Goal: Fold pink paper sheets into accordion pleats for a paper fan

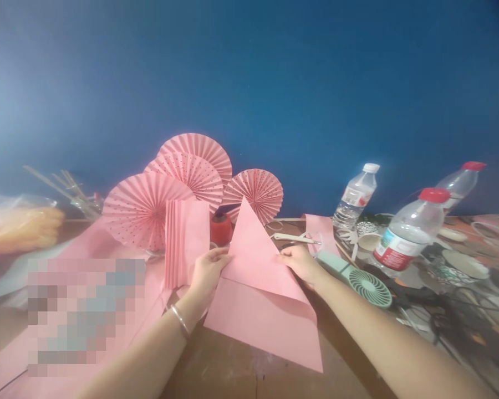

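Over the counter (228, 371), a person's left hand (208, 274) is pinching one edge of a pink paper sheet (261, 266) and the right hand (301, 263) is pinching the opposite edge; each grip is narrow, probably keeping what looks like a folded-over flap steady. Pleated paper (187, 238) is standing just beside the left hand. Pink paper fans (149, 208) are standing behind, perhaps upright so their pleats stay open.

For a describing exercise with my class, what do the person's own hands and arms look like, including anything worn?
The left hand is ungloved, with a slim silvery bangle at its wrist. The right hand is ungloved, its wrist bare. No sleeves show.
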`<move>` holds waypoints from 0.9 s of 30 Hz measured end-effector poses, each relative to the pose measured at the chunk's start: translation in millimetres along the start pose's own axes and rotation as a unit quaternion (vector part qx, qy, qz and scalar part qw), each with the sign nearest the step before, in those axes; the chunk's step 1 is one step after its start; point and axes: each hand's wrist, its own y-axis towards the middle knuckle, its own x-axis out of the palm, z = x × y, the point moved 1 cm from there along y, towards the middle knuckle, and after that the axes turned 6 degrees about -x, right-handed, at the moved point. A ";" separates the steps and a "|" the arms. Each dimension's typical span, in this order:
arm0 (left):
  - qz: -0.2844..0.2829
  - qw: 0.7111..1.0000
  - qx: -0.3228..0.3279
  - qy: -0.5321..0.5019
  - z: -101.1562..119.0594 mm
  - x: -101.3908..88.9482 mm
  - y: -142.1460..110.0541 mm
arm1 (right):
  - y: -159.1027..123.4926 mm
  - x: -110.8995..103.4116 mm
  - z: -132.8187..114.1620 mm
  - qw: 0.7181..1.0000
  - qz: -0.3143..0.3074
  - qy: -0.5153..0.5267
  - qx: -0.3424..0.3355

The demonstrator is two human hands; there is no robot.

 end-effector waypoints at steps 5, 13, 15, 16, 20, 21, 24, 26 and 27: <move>0.009 1.000 0.023 0.007 0.6 -0.8 -0.9 | 1.6 0.2 3.7 1.000 0.000 -0.011 0.003; 0.000 0.999 -0.009 -0.045 0.3 0.5 -0.7 | 4.7 -15.6 -2.3 0.995 -0.041 -0.085 -0.015; -0.018 0.998 -0.028 -0.055 0.0 4.2 -1.4 | 7.0 -22.4 -3.4 0.991 -0.031 -0.128 -0.031; -0.021 0.998 -0.034 -0.056 -0.2 5.6 -1.5 | 7.9 -24.9 -4.0 0.989 -0.028 -0.139 -0.035; -0.008 0.998 -0.034 -0.057 -2.6 5.9 0.9 | 7.4 -29.0 -8.2 0.990 -0.041 -0.133 -0.024; -0.002 0.998 -0.031 -0.057 -3.3 4.8 1.9 | 6.5 -29.2 -9.8 0.992 -0.046 -0.118 -0.017; 0.017 0.998 -0.016 -0.058 -5.6 1.3 4.4 | 3.8 -29.7 -13.8 0.995 -0.078 -0.069 0.000; 0.030 0.998 -0.005 -0.059 -6.8 0.0 4.9 | 3.3 -29.6 -14.0 0.992 -0.102 -0.068 0.007; 0.035 0.998 0.000 -0.060 -7.2 -0.1 4.9 | 3.7 -29.2 -13.3 0.991 -0.108 -0.083 0.006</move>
